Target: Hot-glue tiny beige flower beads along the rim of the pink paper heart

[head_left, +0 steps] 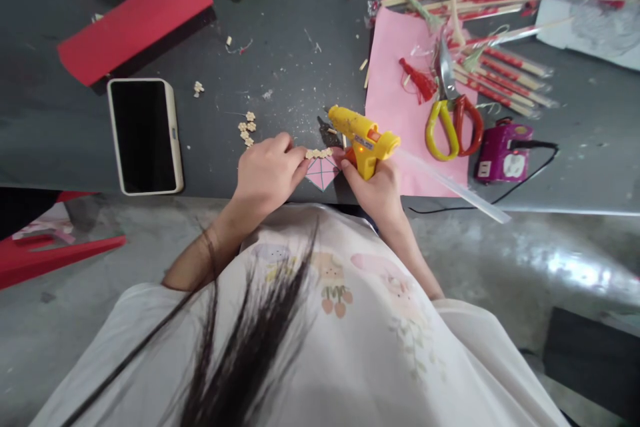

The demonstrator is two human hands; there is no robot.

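A small pink paper piece [323, 175] with drawn lines lies between my hands at the table's near edge. Along its upper edge runs a row of small pale flower-shaped pieces [319, 154]. My left hand [270, 170] pinches the left end of this paper. In my right hand [375, 190] is a yellow hot glue gun [361, 133], its nozzle pointing up and left and a clear glue stick [460, 190] trailing from its back. The right thumb reaches the paper's right edge. Loose flower-shaped pieces [247, 127] lie just beyond my left hand.
A phone [145, 137] and a red box [135, 23] are on the left. Right of the glue gun, scissors [453, 110] rest on pink paper [390, 60], near a purple power adapter [505, 153] with a black cord. Wrapped chopstick-like sticks [505, 80] lie behind.
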